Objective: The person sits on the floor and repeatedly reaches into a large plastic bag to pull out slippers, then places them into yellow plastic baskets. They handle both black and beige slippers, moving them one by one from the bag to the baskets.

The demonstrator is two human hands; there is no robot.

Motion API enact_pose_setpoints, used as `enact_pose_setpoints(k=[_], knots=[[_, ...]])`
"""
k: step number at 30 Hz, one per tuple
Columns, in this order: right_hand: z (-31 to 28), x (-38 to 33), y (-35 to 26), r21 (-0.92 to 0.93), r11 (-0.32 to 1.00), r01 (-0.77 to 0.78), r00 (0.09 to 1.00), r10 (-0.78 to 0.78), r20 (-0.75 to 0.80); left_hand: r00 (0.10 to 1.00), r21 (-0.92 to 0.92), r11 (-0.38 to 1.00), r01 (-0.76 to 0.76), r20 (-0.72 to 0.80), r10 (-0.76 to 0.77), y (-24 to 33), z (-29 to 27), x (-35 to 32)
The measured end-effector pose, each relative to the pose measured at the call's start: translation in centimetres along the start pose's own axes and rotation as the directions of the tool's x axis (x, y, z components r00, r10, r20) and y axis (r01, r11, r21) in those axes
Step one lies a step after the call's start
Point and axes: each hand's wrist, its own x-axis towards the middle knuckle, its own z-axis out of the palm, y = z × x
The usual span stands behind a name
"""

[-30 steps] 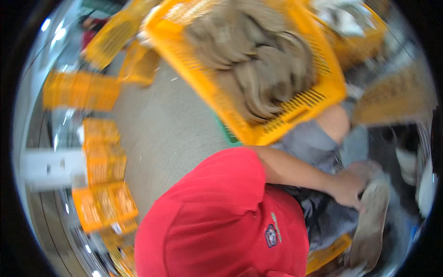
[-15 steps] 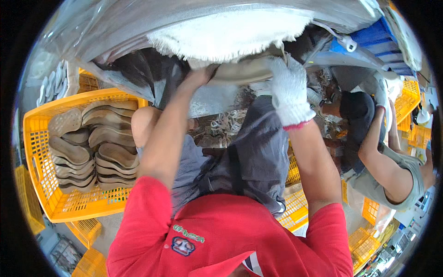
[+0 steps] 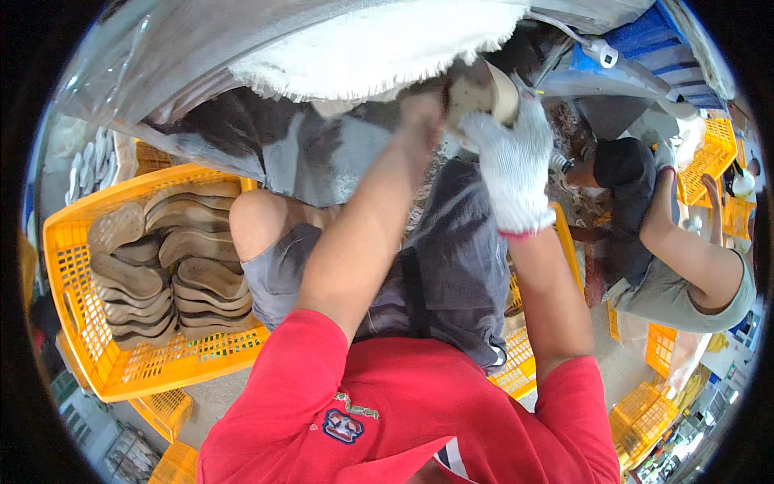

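A beige shoe sole (image 3: 472,95) is tilted up beneath the fringed edge of a white cloth buffing wheel (image 3: 379,48). My right hand (image 3: 514,161), in a white knitted glove with a red cuff, is closed around the sole's right side. At its left end is my bare left hand (image 3: 422,121), closed against the sole; motion blurs its fingers. Whether the sole touches the wheel, I cannot tell. To my left, a yellow plastic crate (image 3: 97,375) holds stacks of similar beige soles (image 3: 129,274).
Grey sheeting (image 3: 189,56) hangs around the wheel. A white plug on a cord (image 3: 601,53) dangles at the upper right. Another person (image 3: 685,270) works close by on my right. More yellow crates (image 3: 641,419) stand on the floor around me.
The sole has swung from lying lengthwise across the wheel's lower edge to an upright tilt farther right. My left hand has moved right, close to my gloved right hand.
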Motion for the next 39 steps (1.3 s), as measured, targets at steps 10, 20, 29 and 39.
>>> enact_pose_setpoints(k=[10, 20, 29, 39], knots=[[0.6, 3.4, 1.5, -0.316, 0.758, 0.57, 0.748, -0.32, 0.582, 0.964, 0.55, 0.805, -0.221, 0.246, 0.097, -4.5, -8.8, -4.6], [-4.8, -7.7, 2.5, -0.389, 0.746, 0.54, 0.67, -0.102, 0.736, 0.919, 0.207, 0.928, 0.31, 0.183, -0.348, -3.0, -6.9, -6.4], [4.6, -11.3, -2.6, -0.44, 0.79, 0.426, 0.806, -0.11, 0.582, 0.995, 0.016, 0.996, 0.089, 0.043, -0.089, -1.1, -9.3, -9.2], [9.6, -5.1, -4.5, -0.568, 0.576, 0.588, 0.807, -0.465, 0.364, 0.927, 0.29, 0.881, -0.373, 0.141, 0.347, 3.8, -9.9, -8.1]])
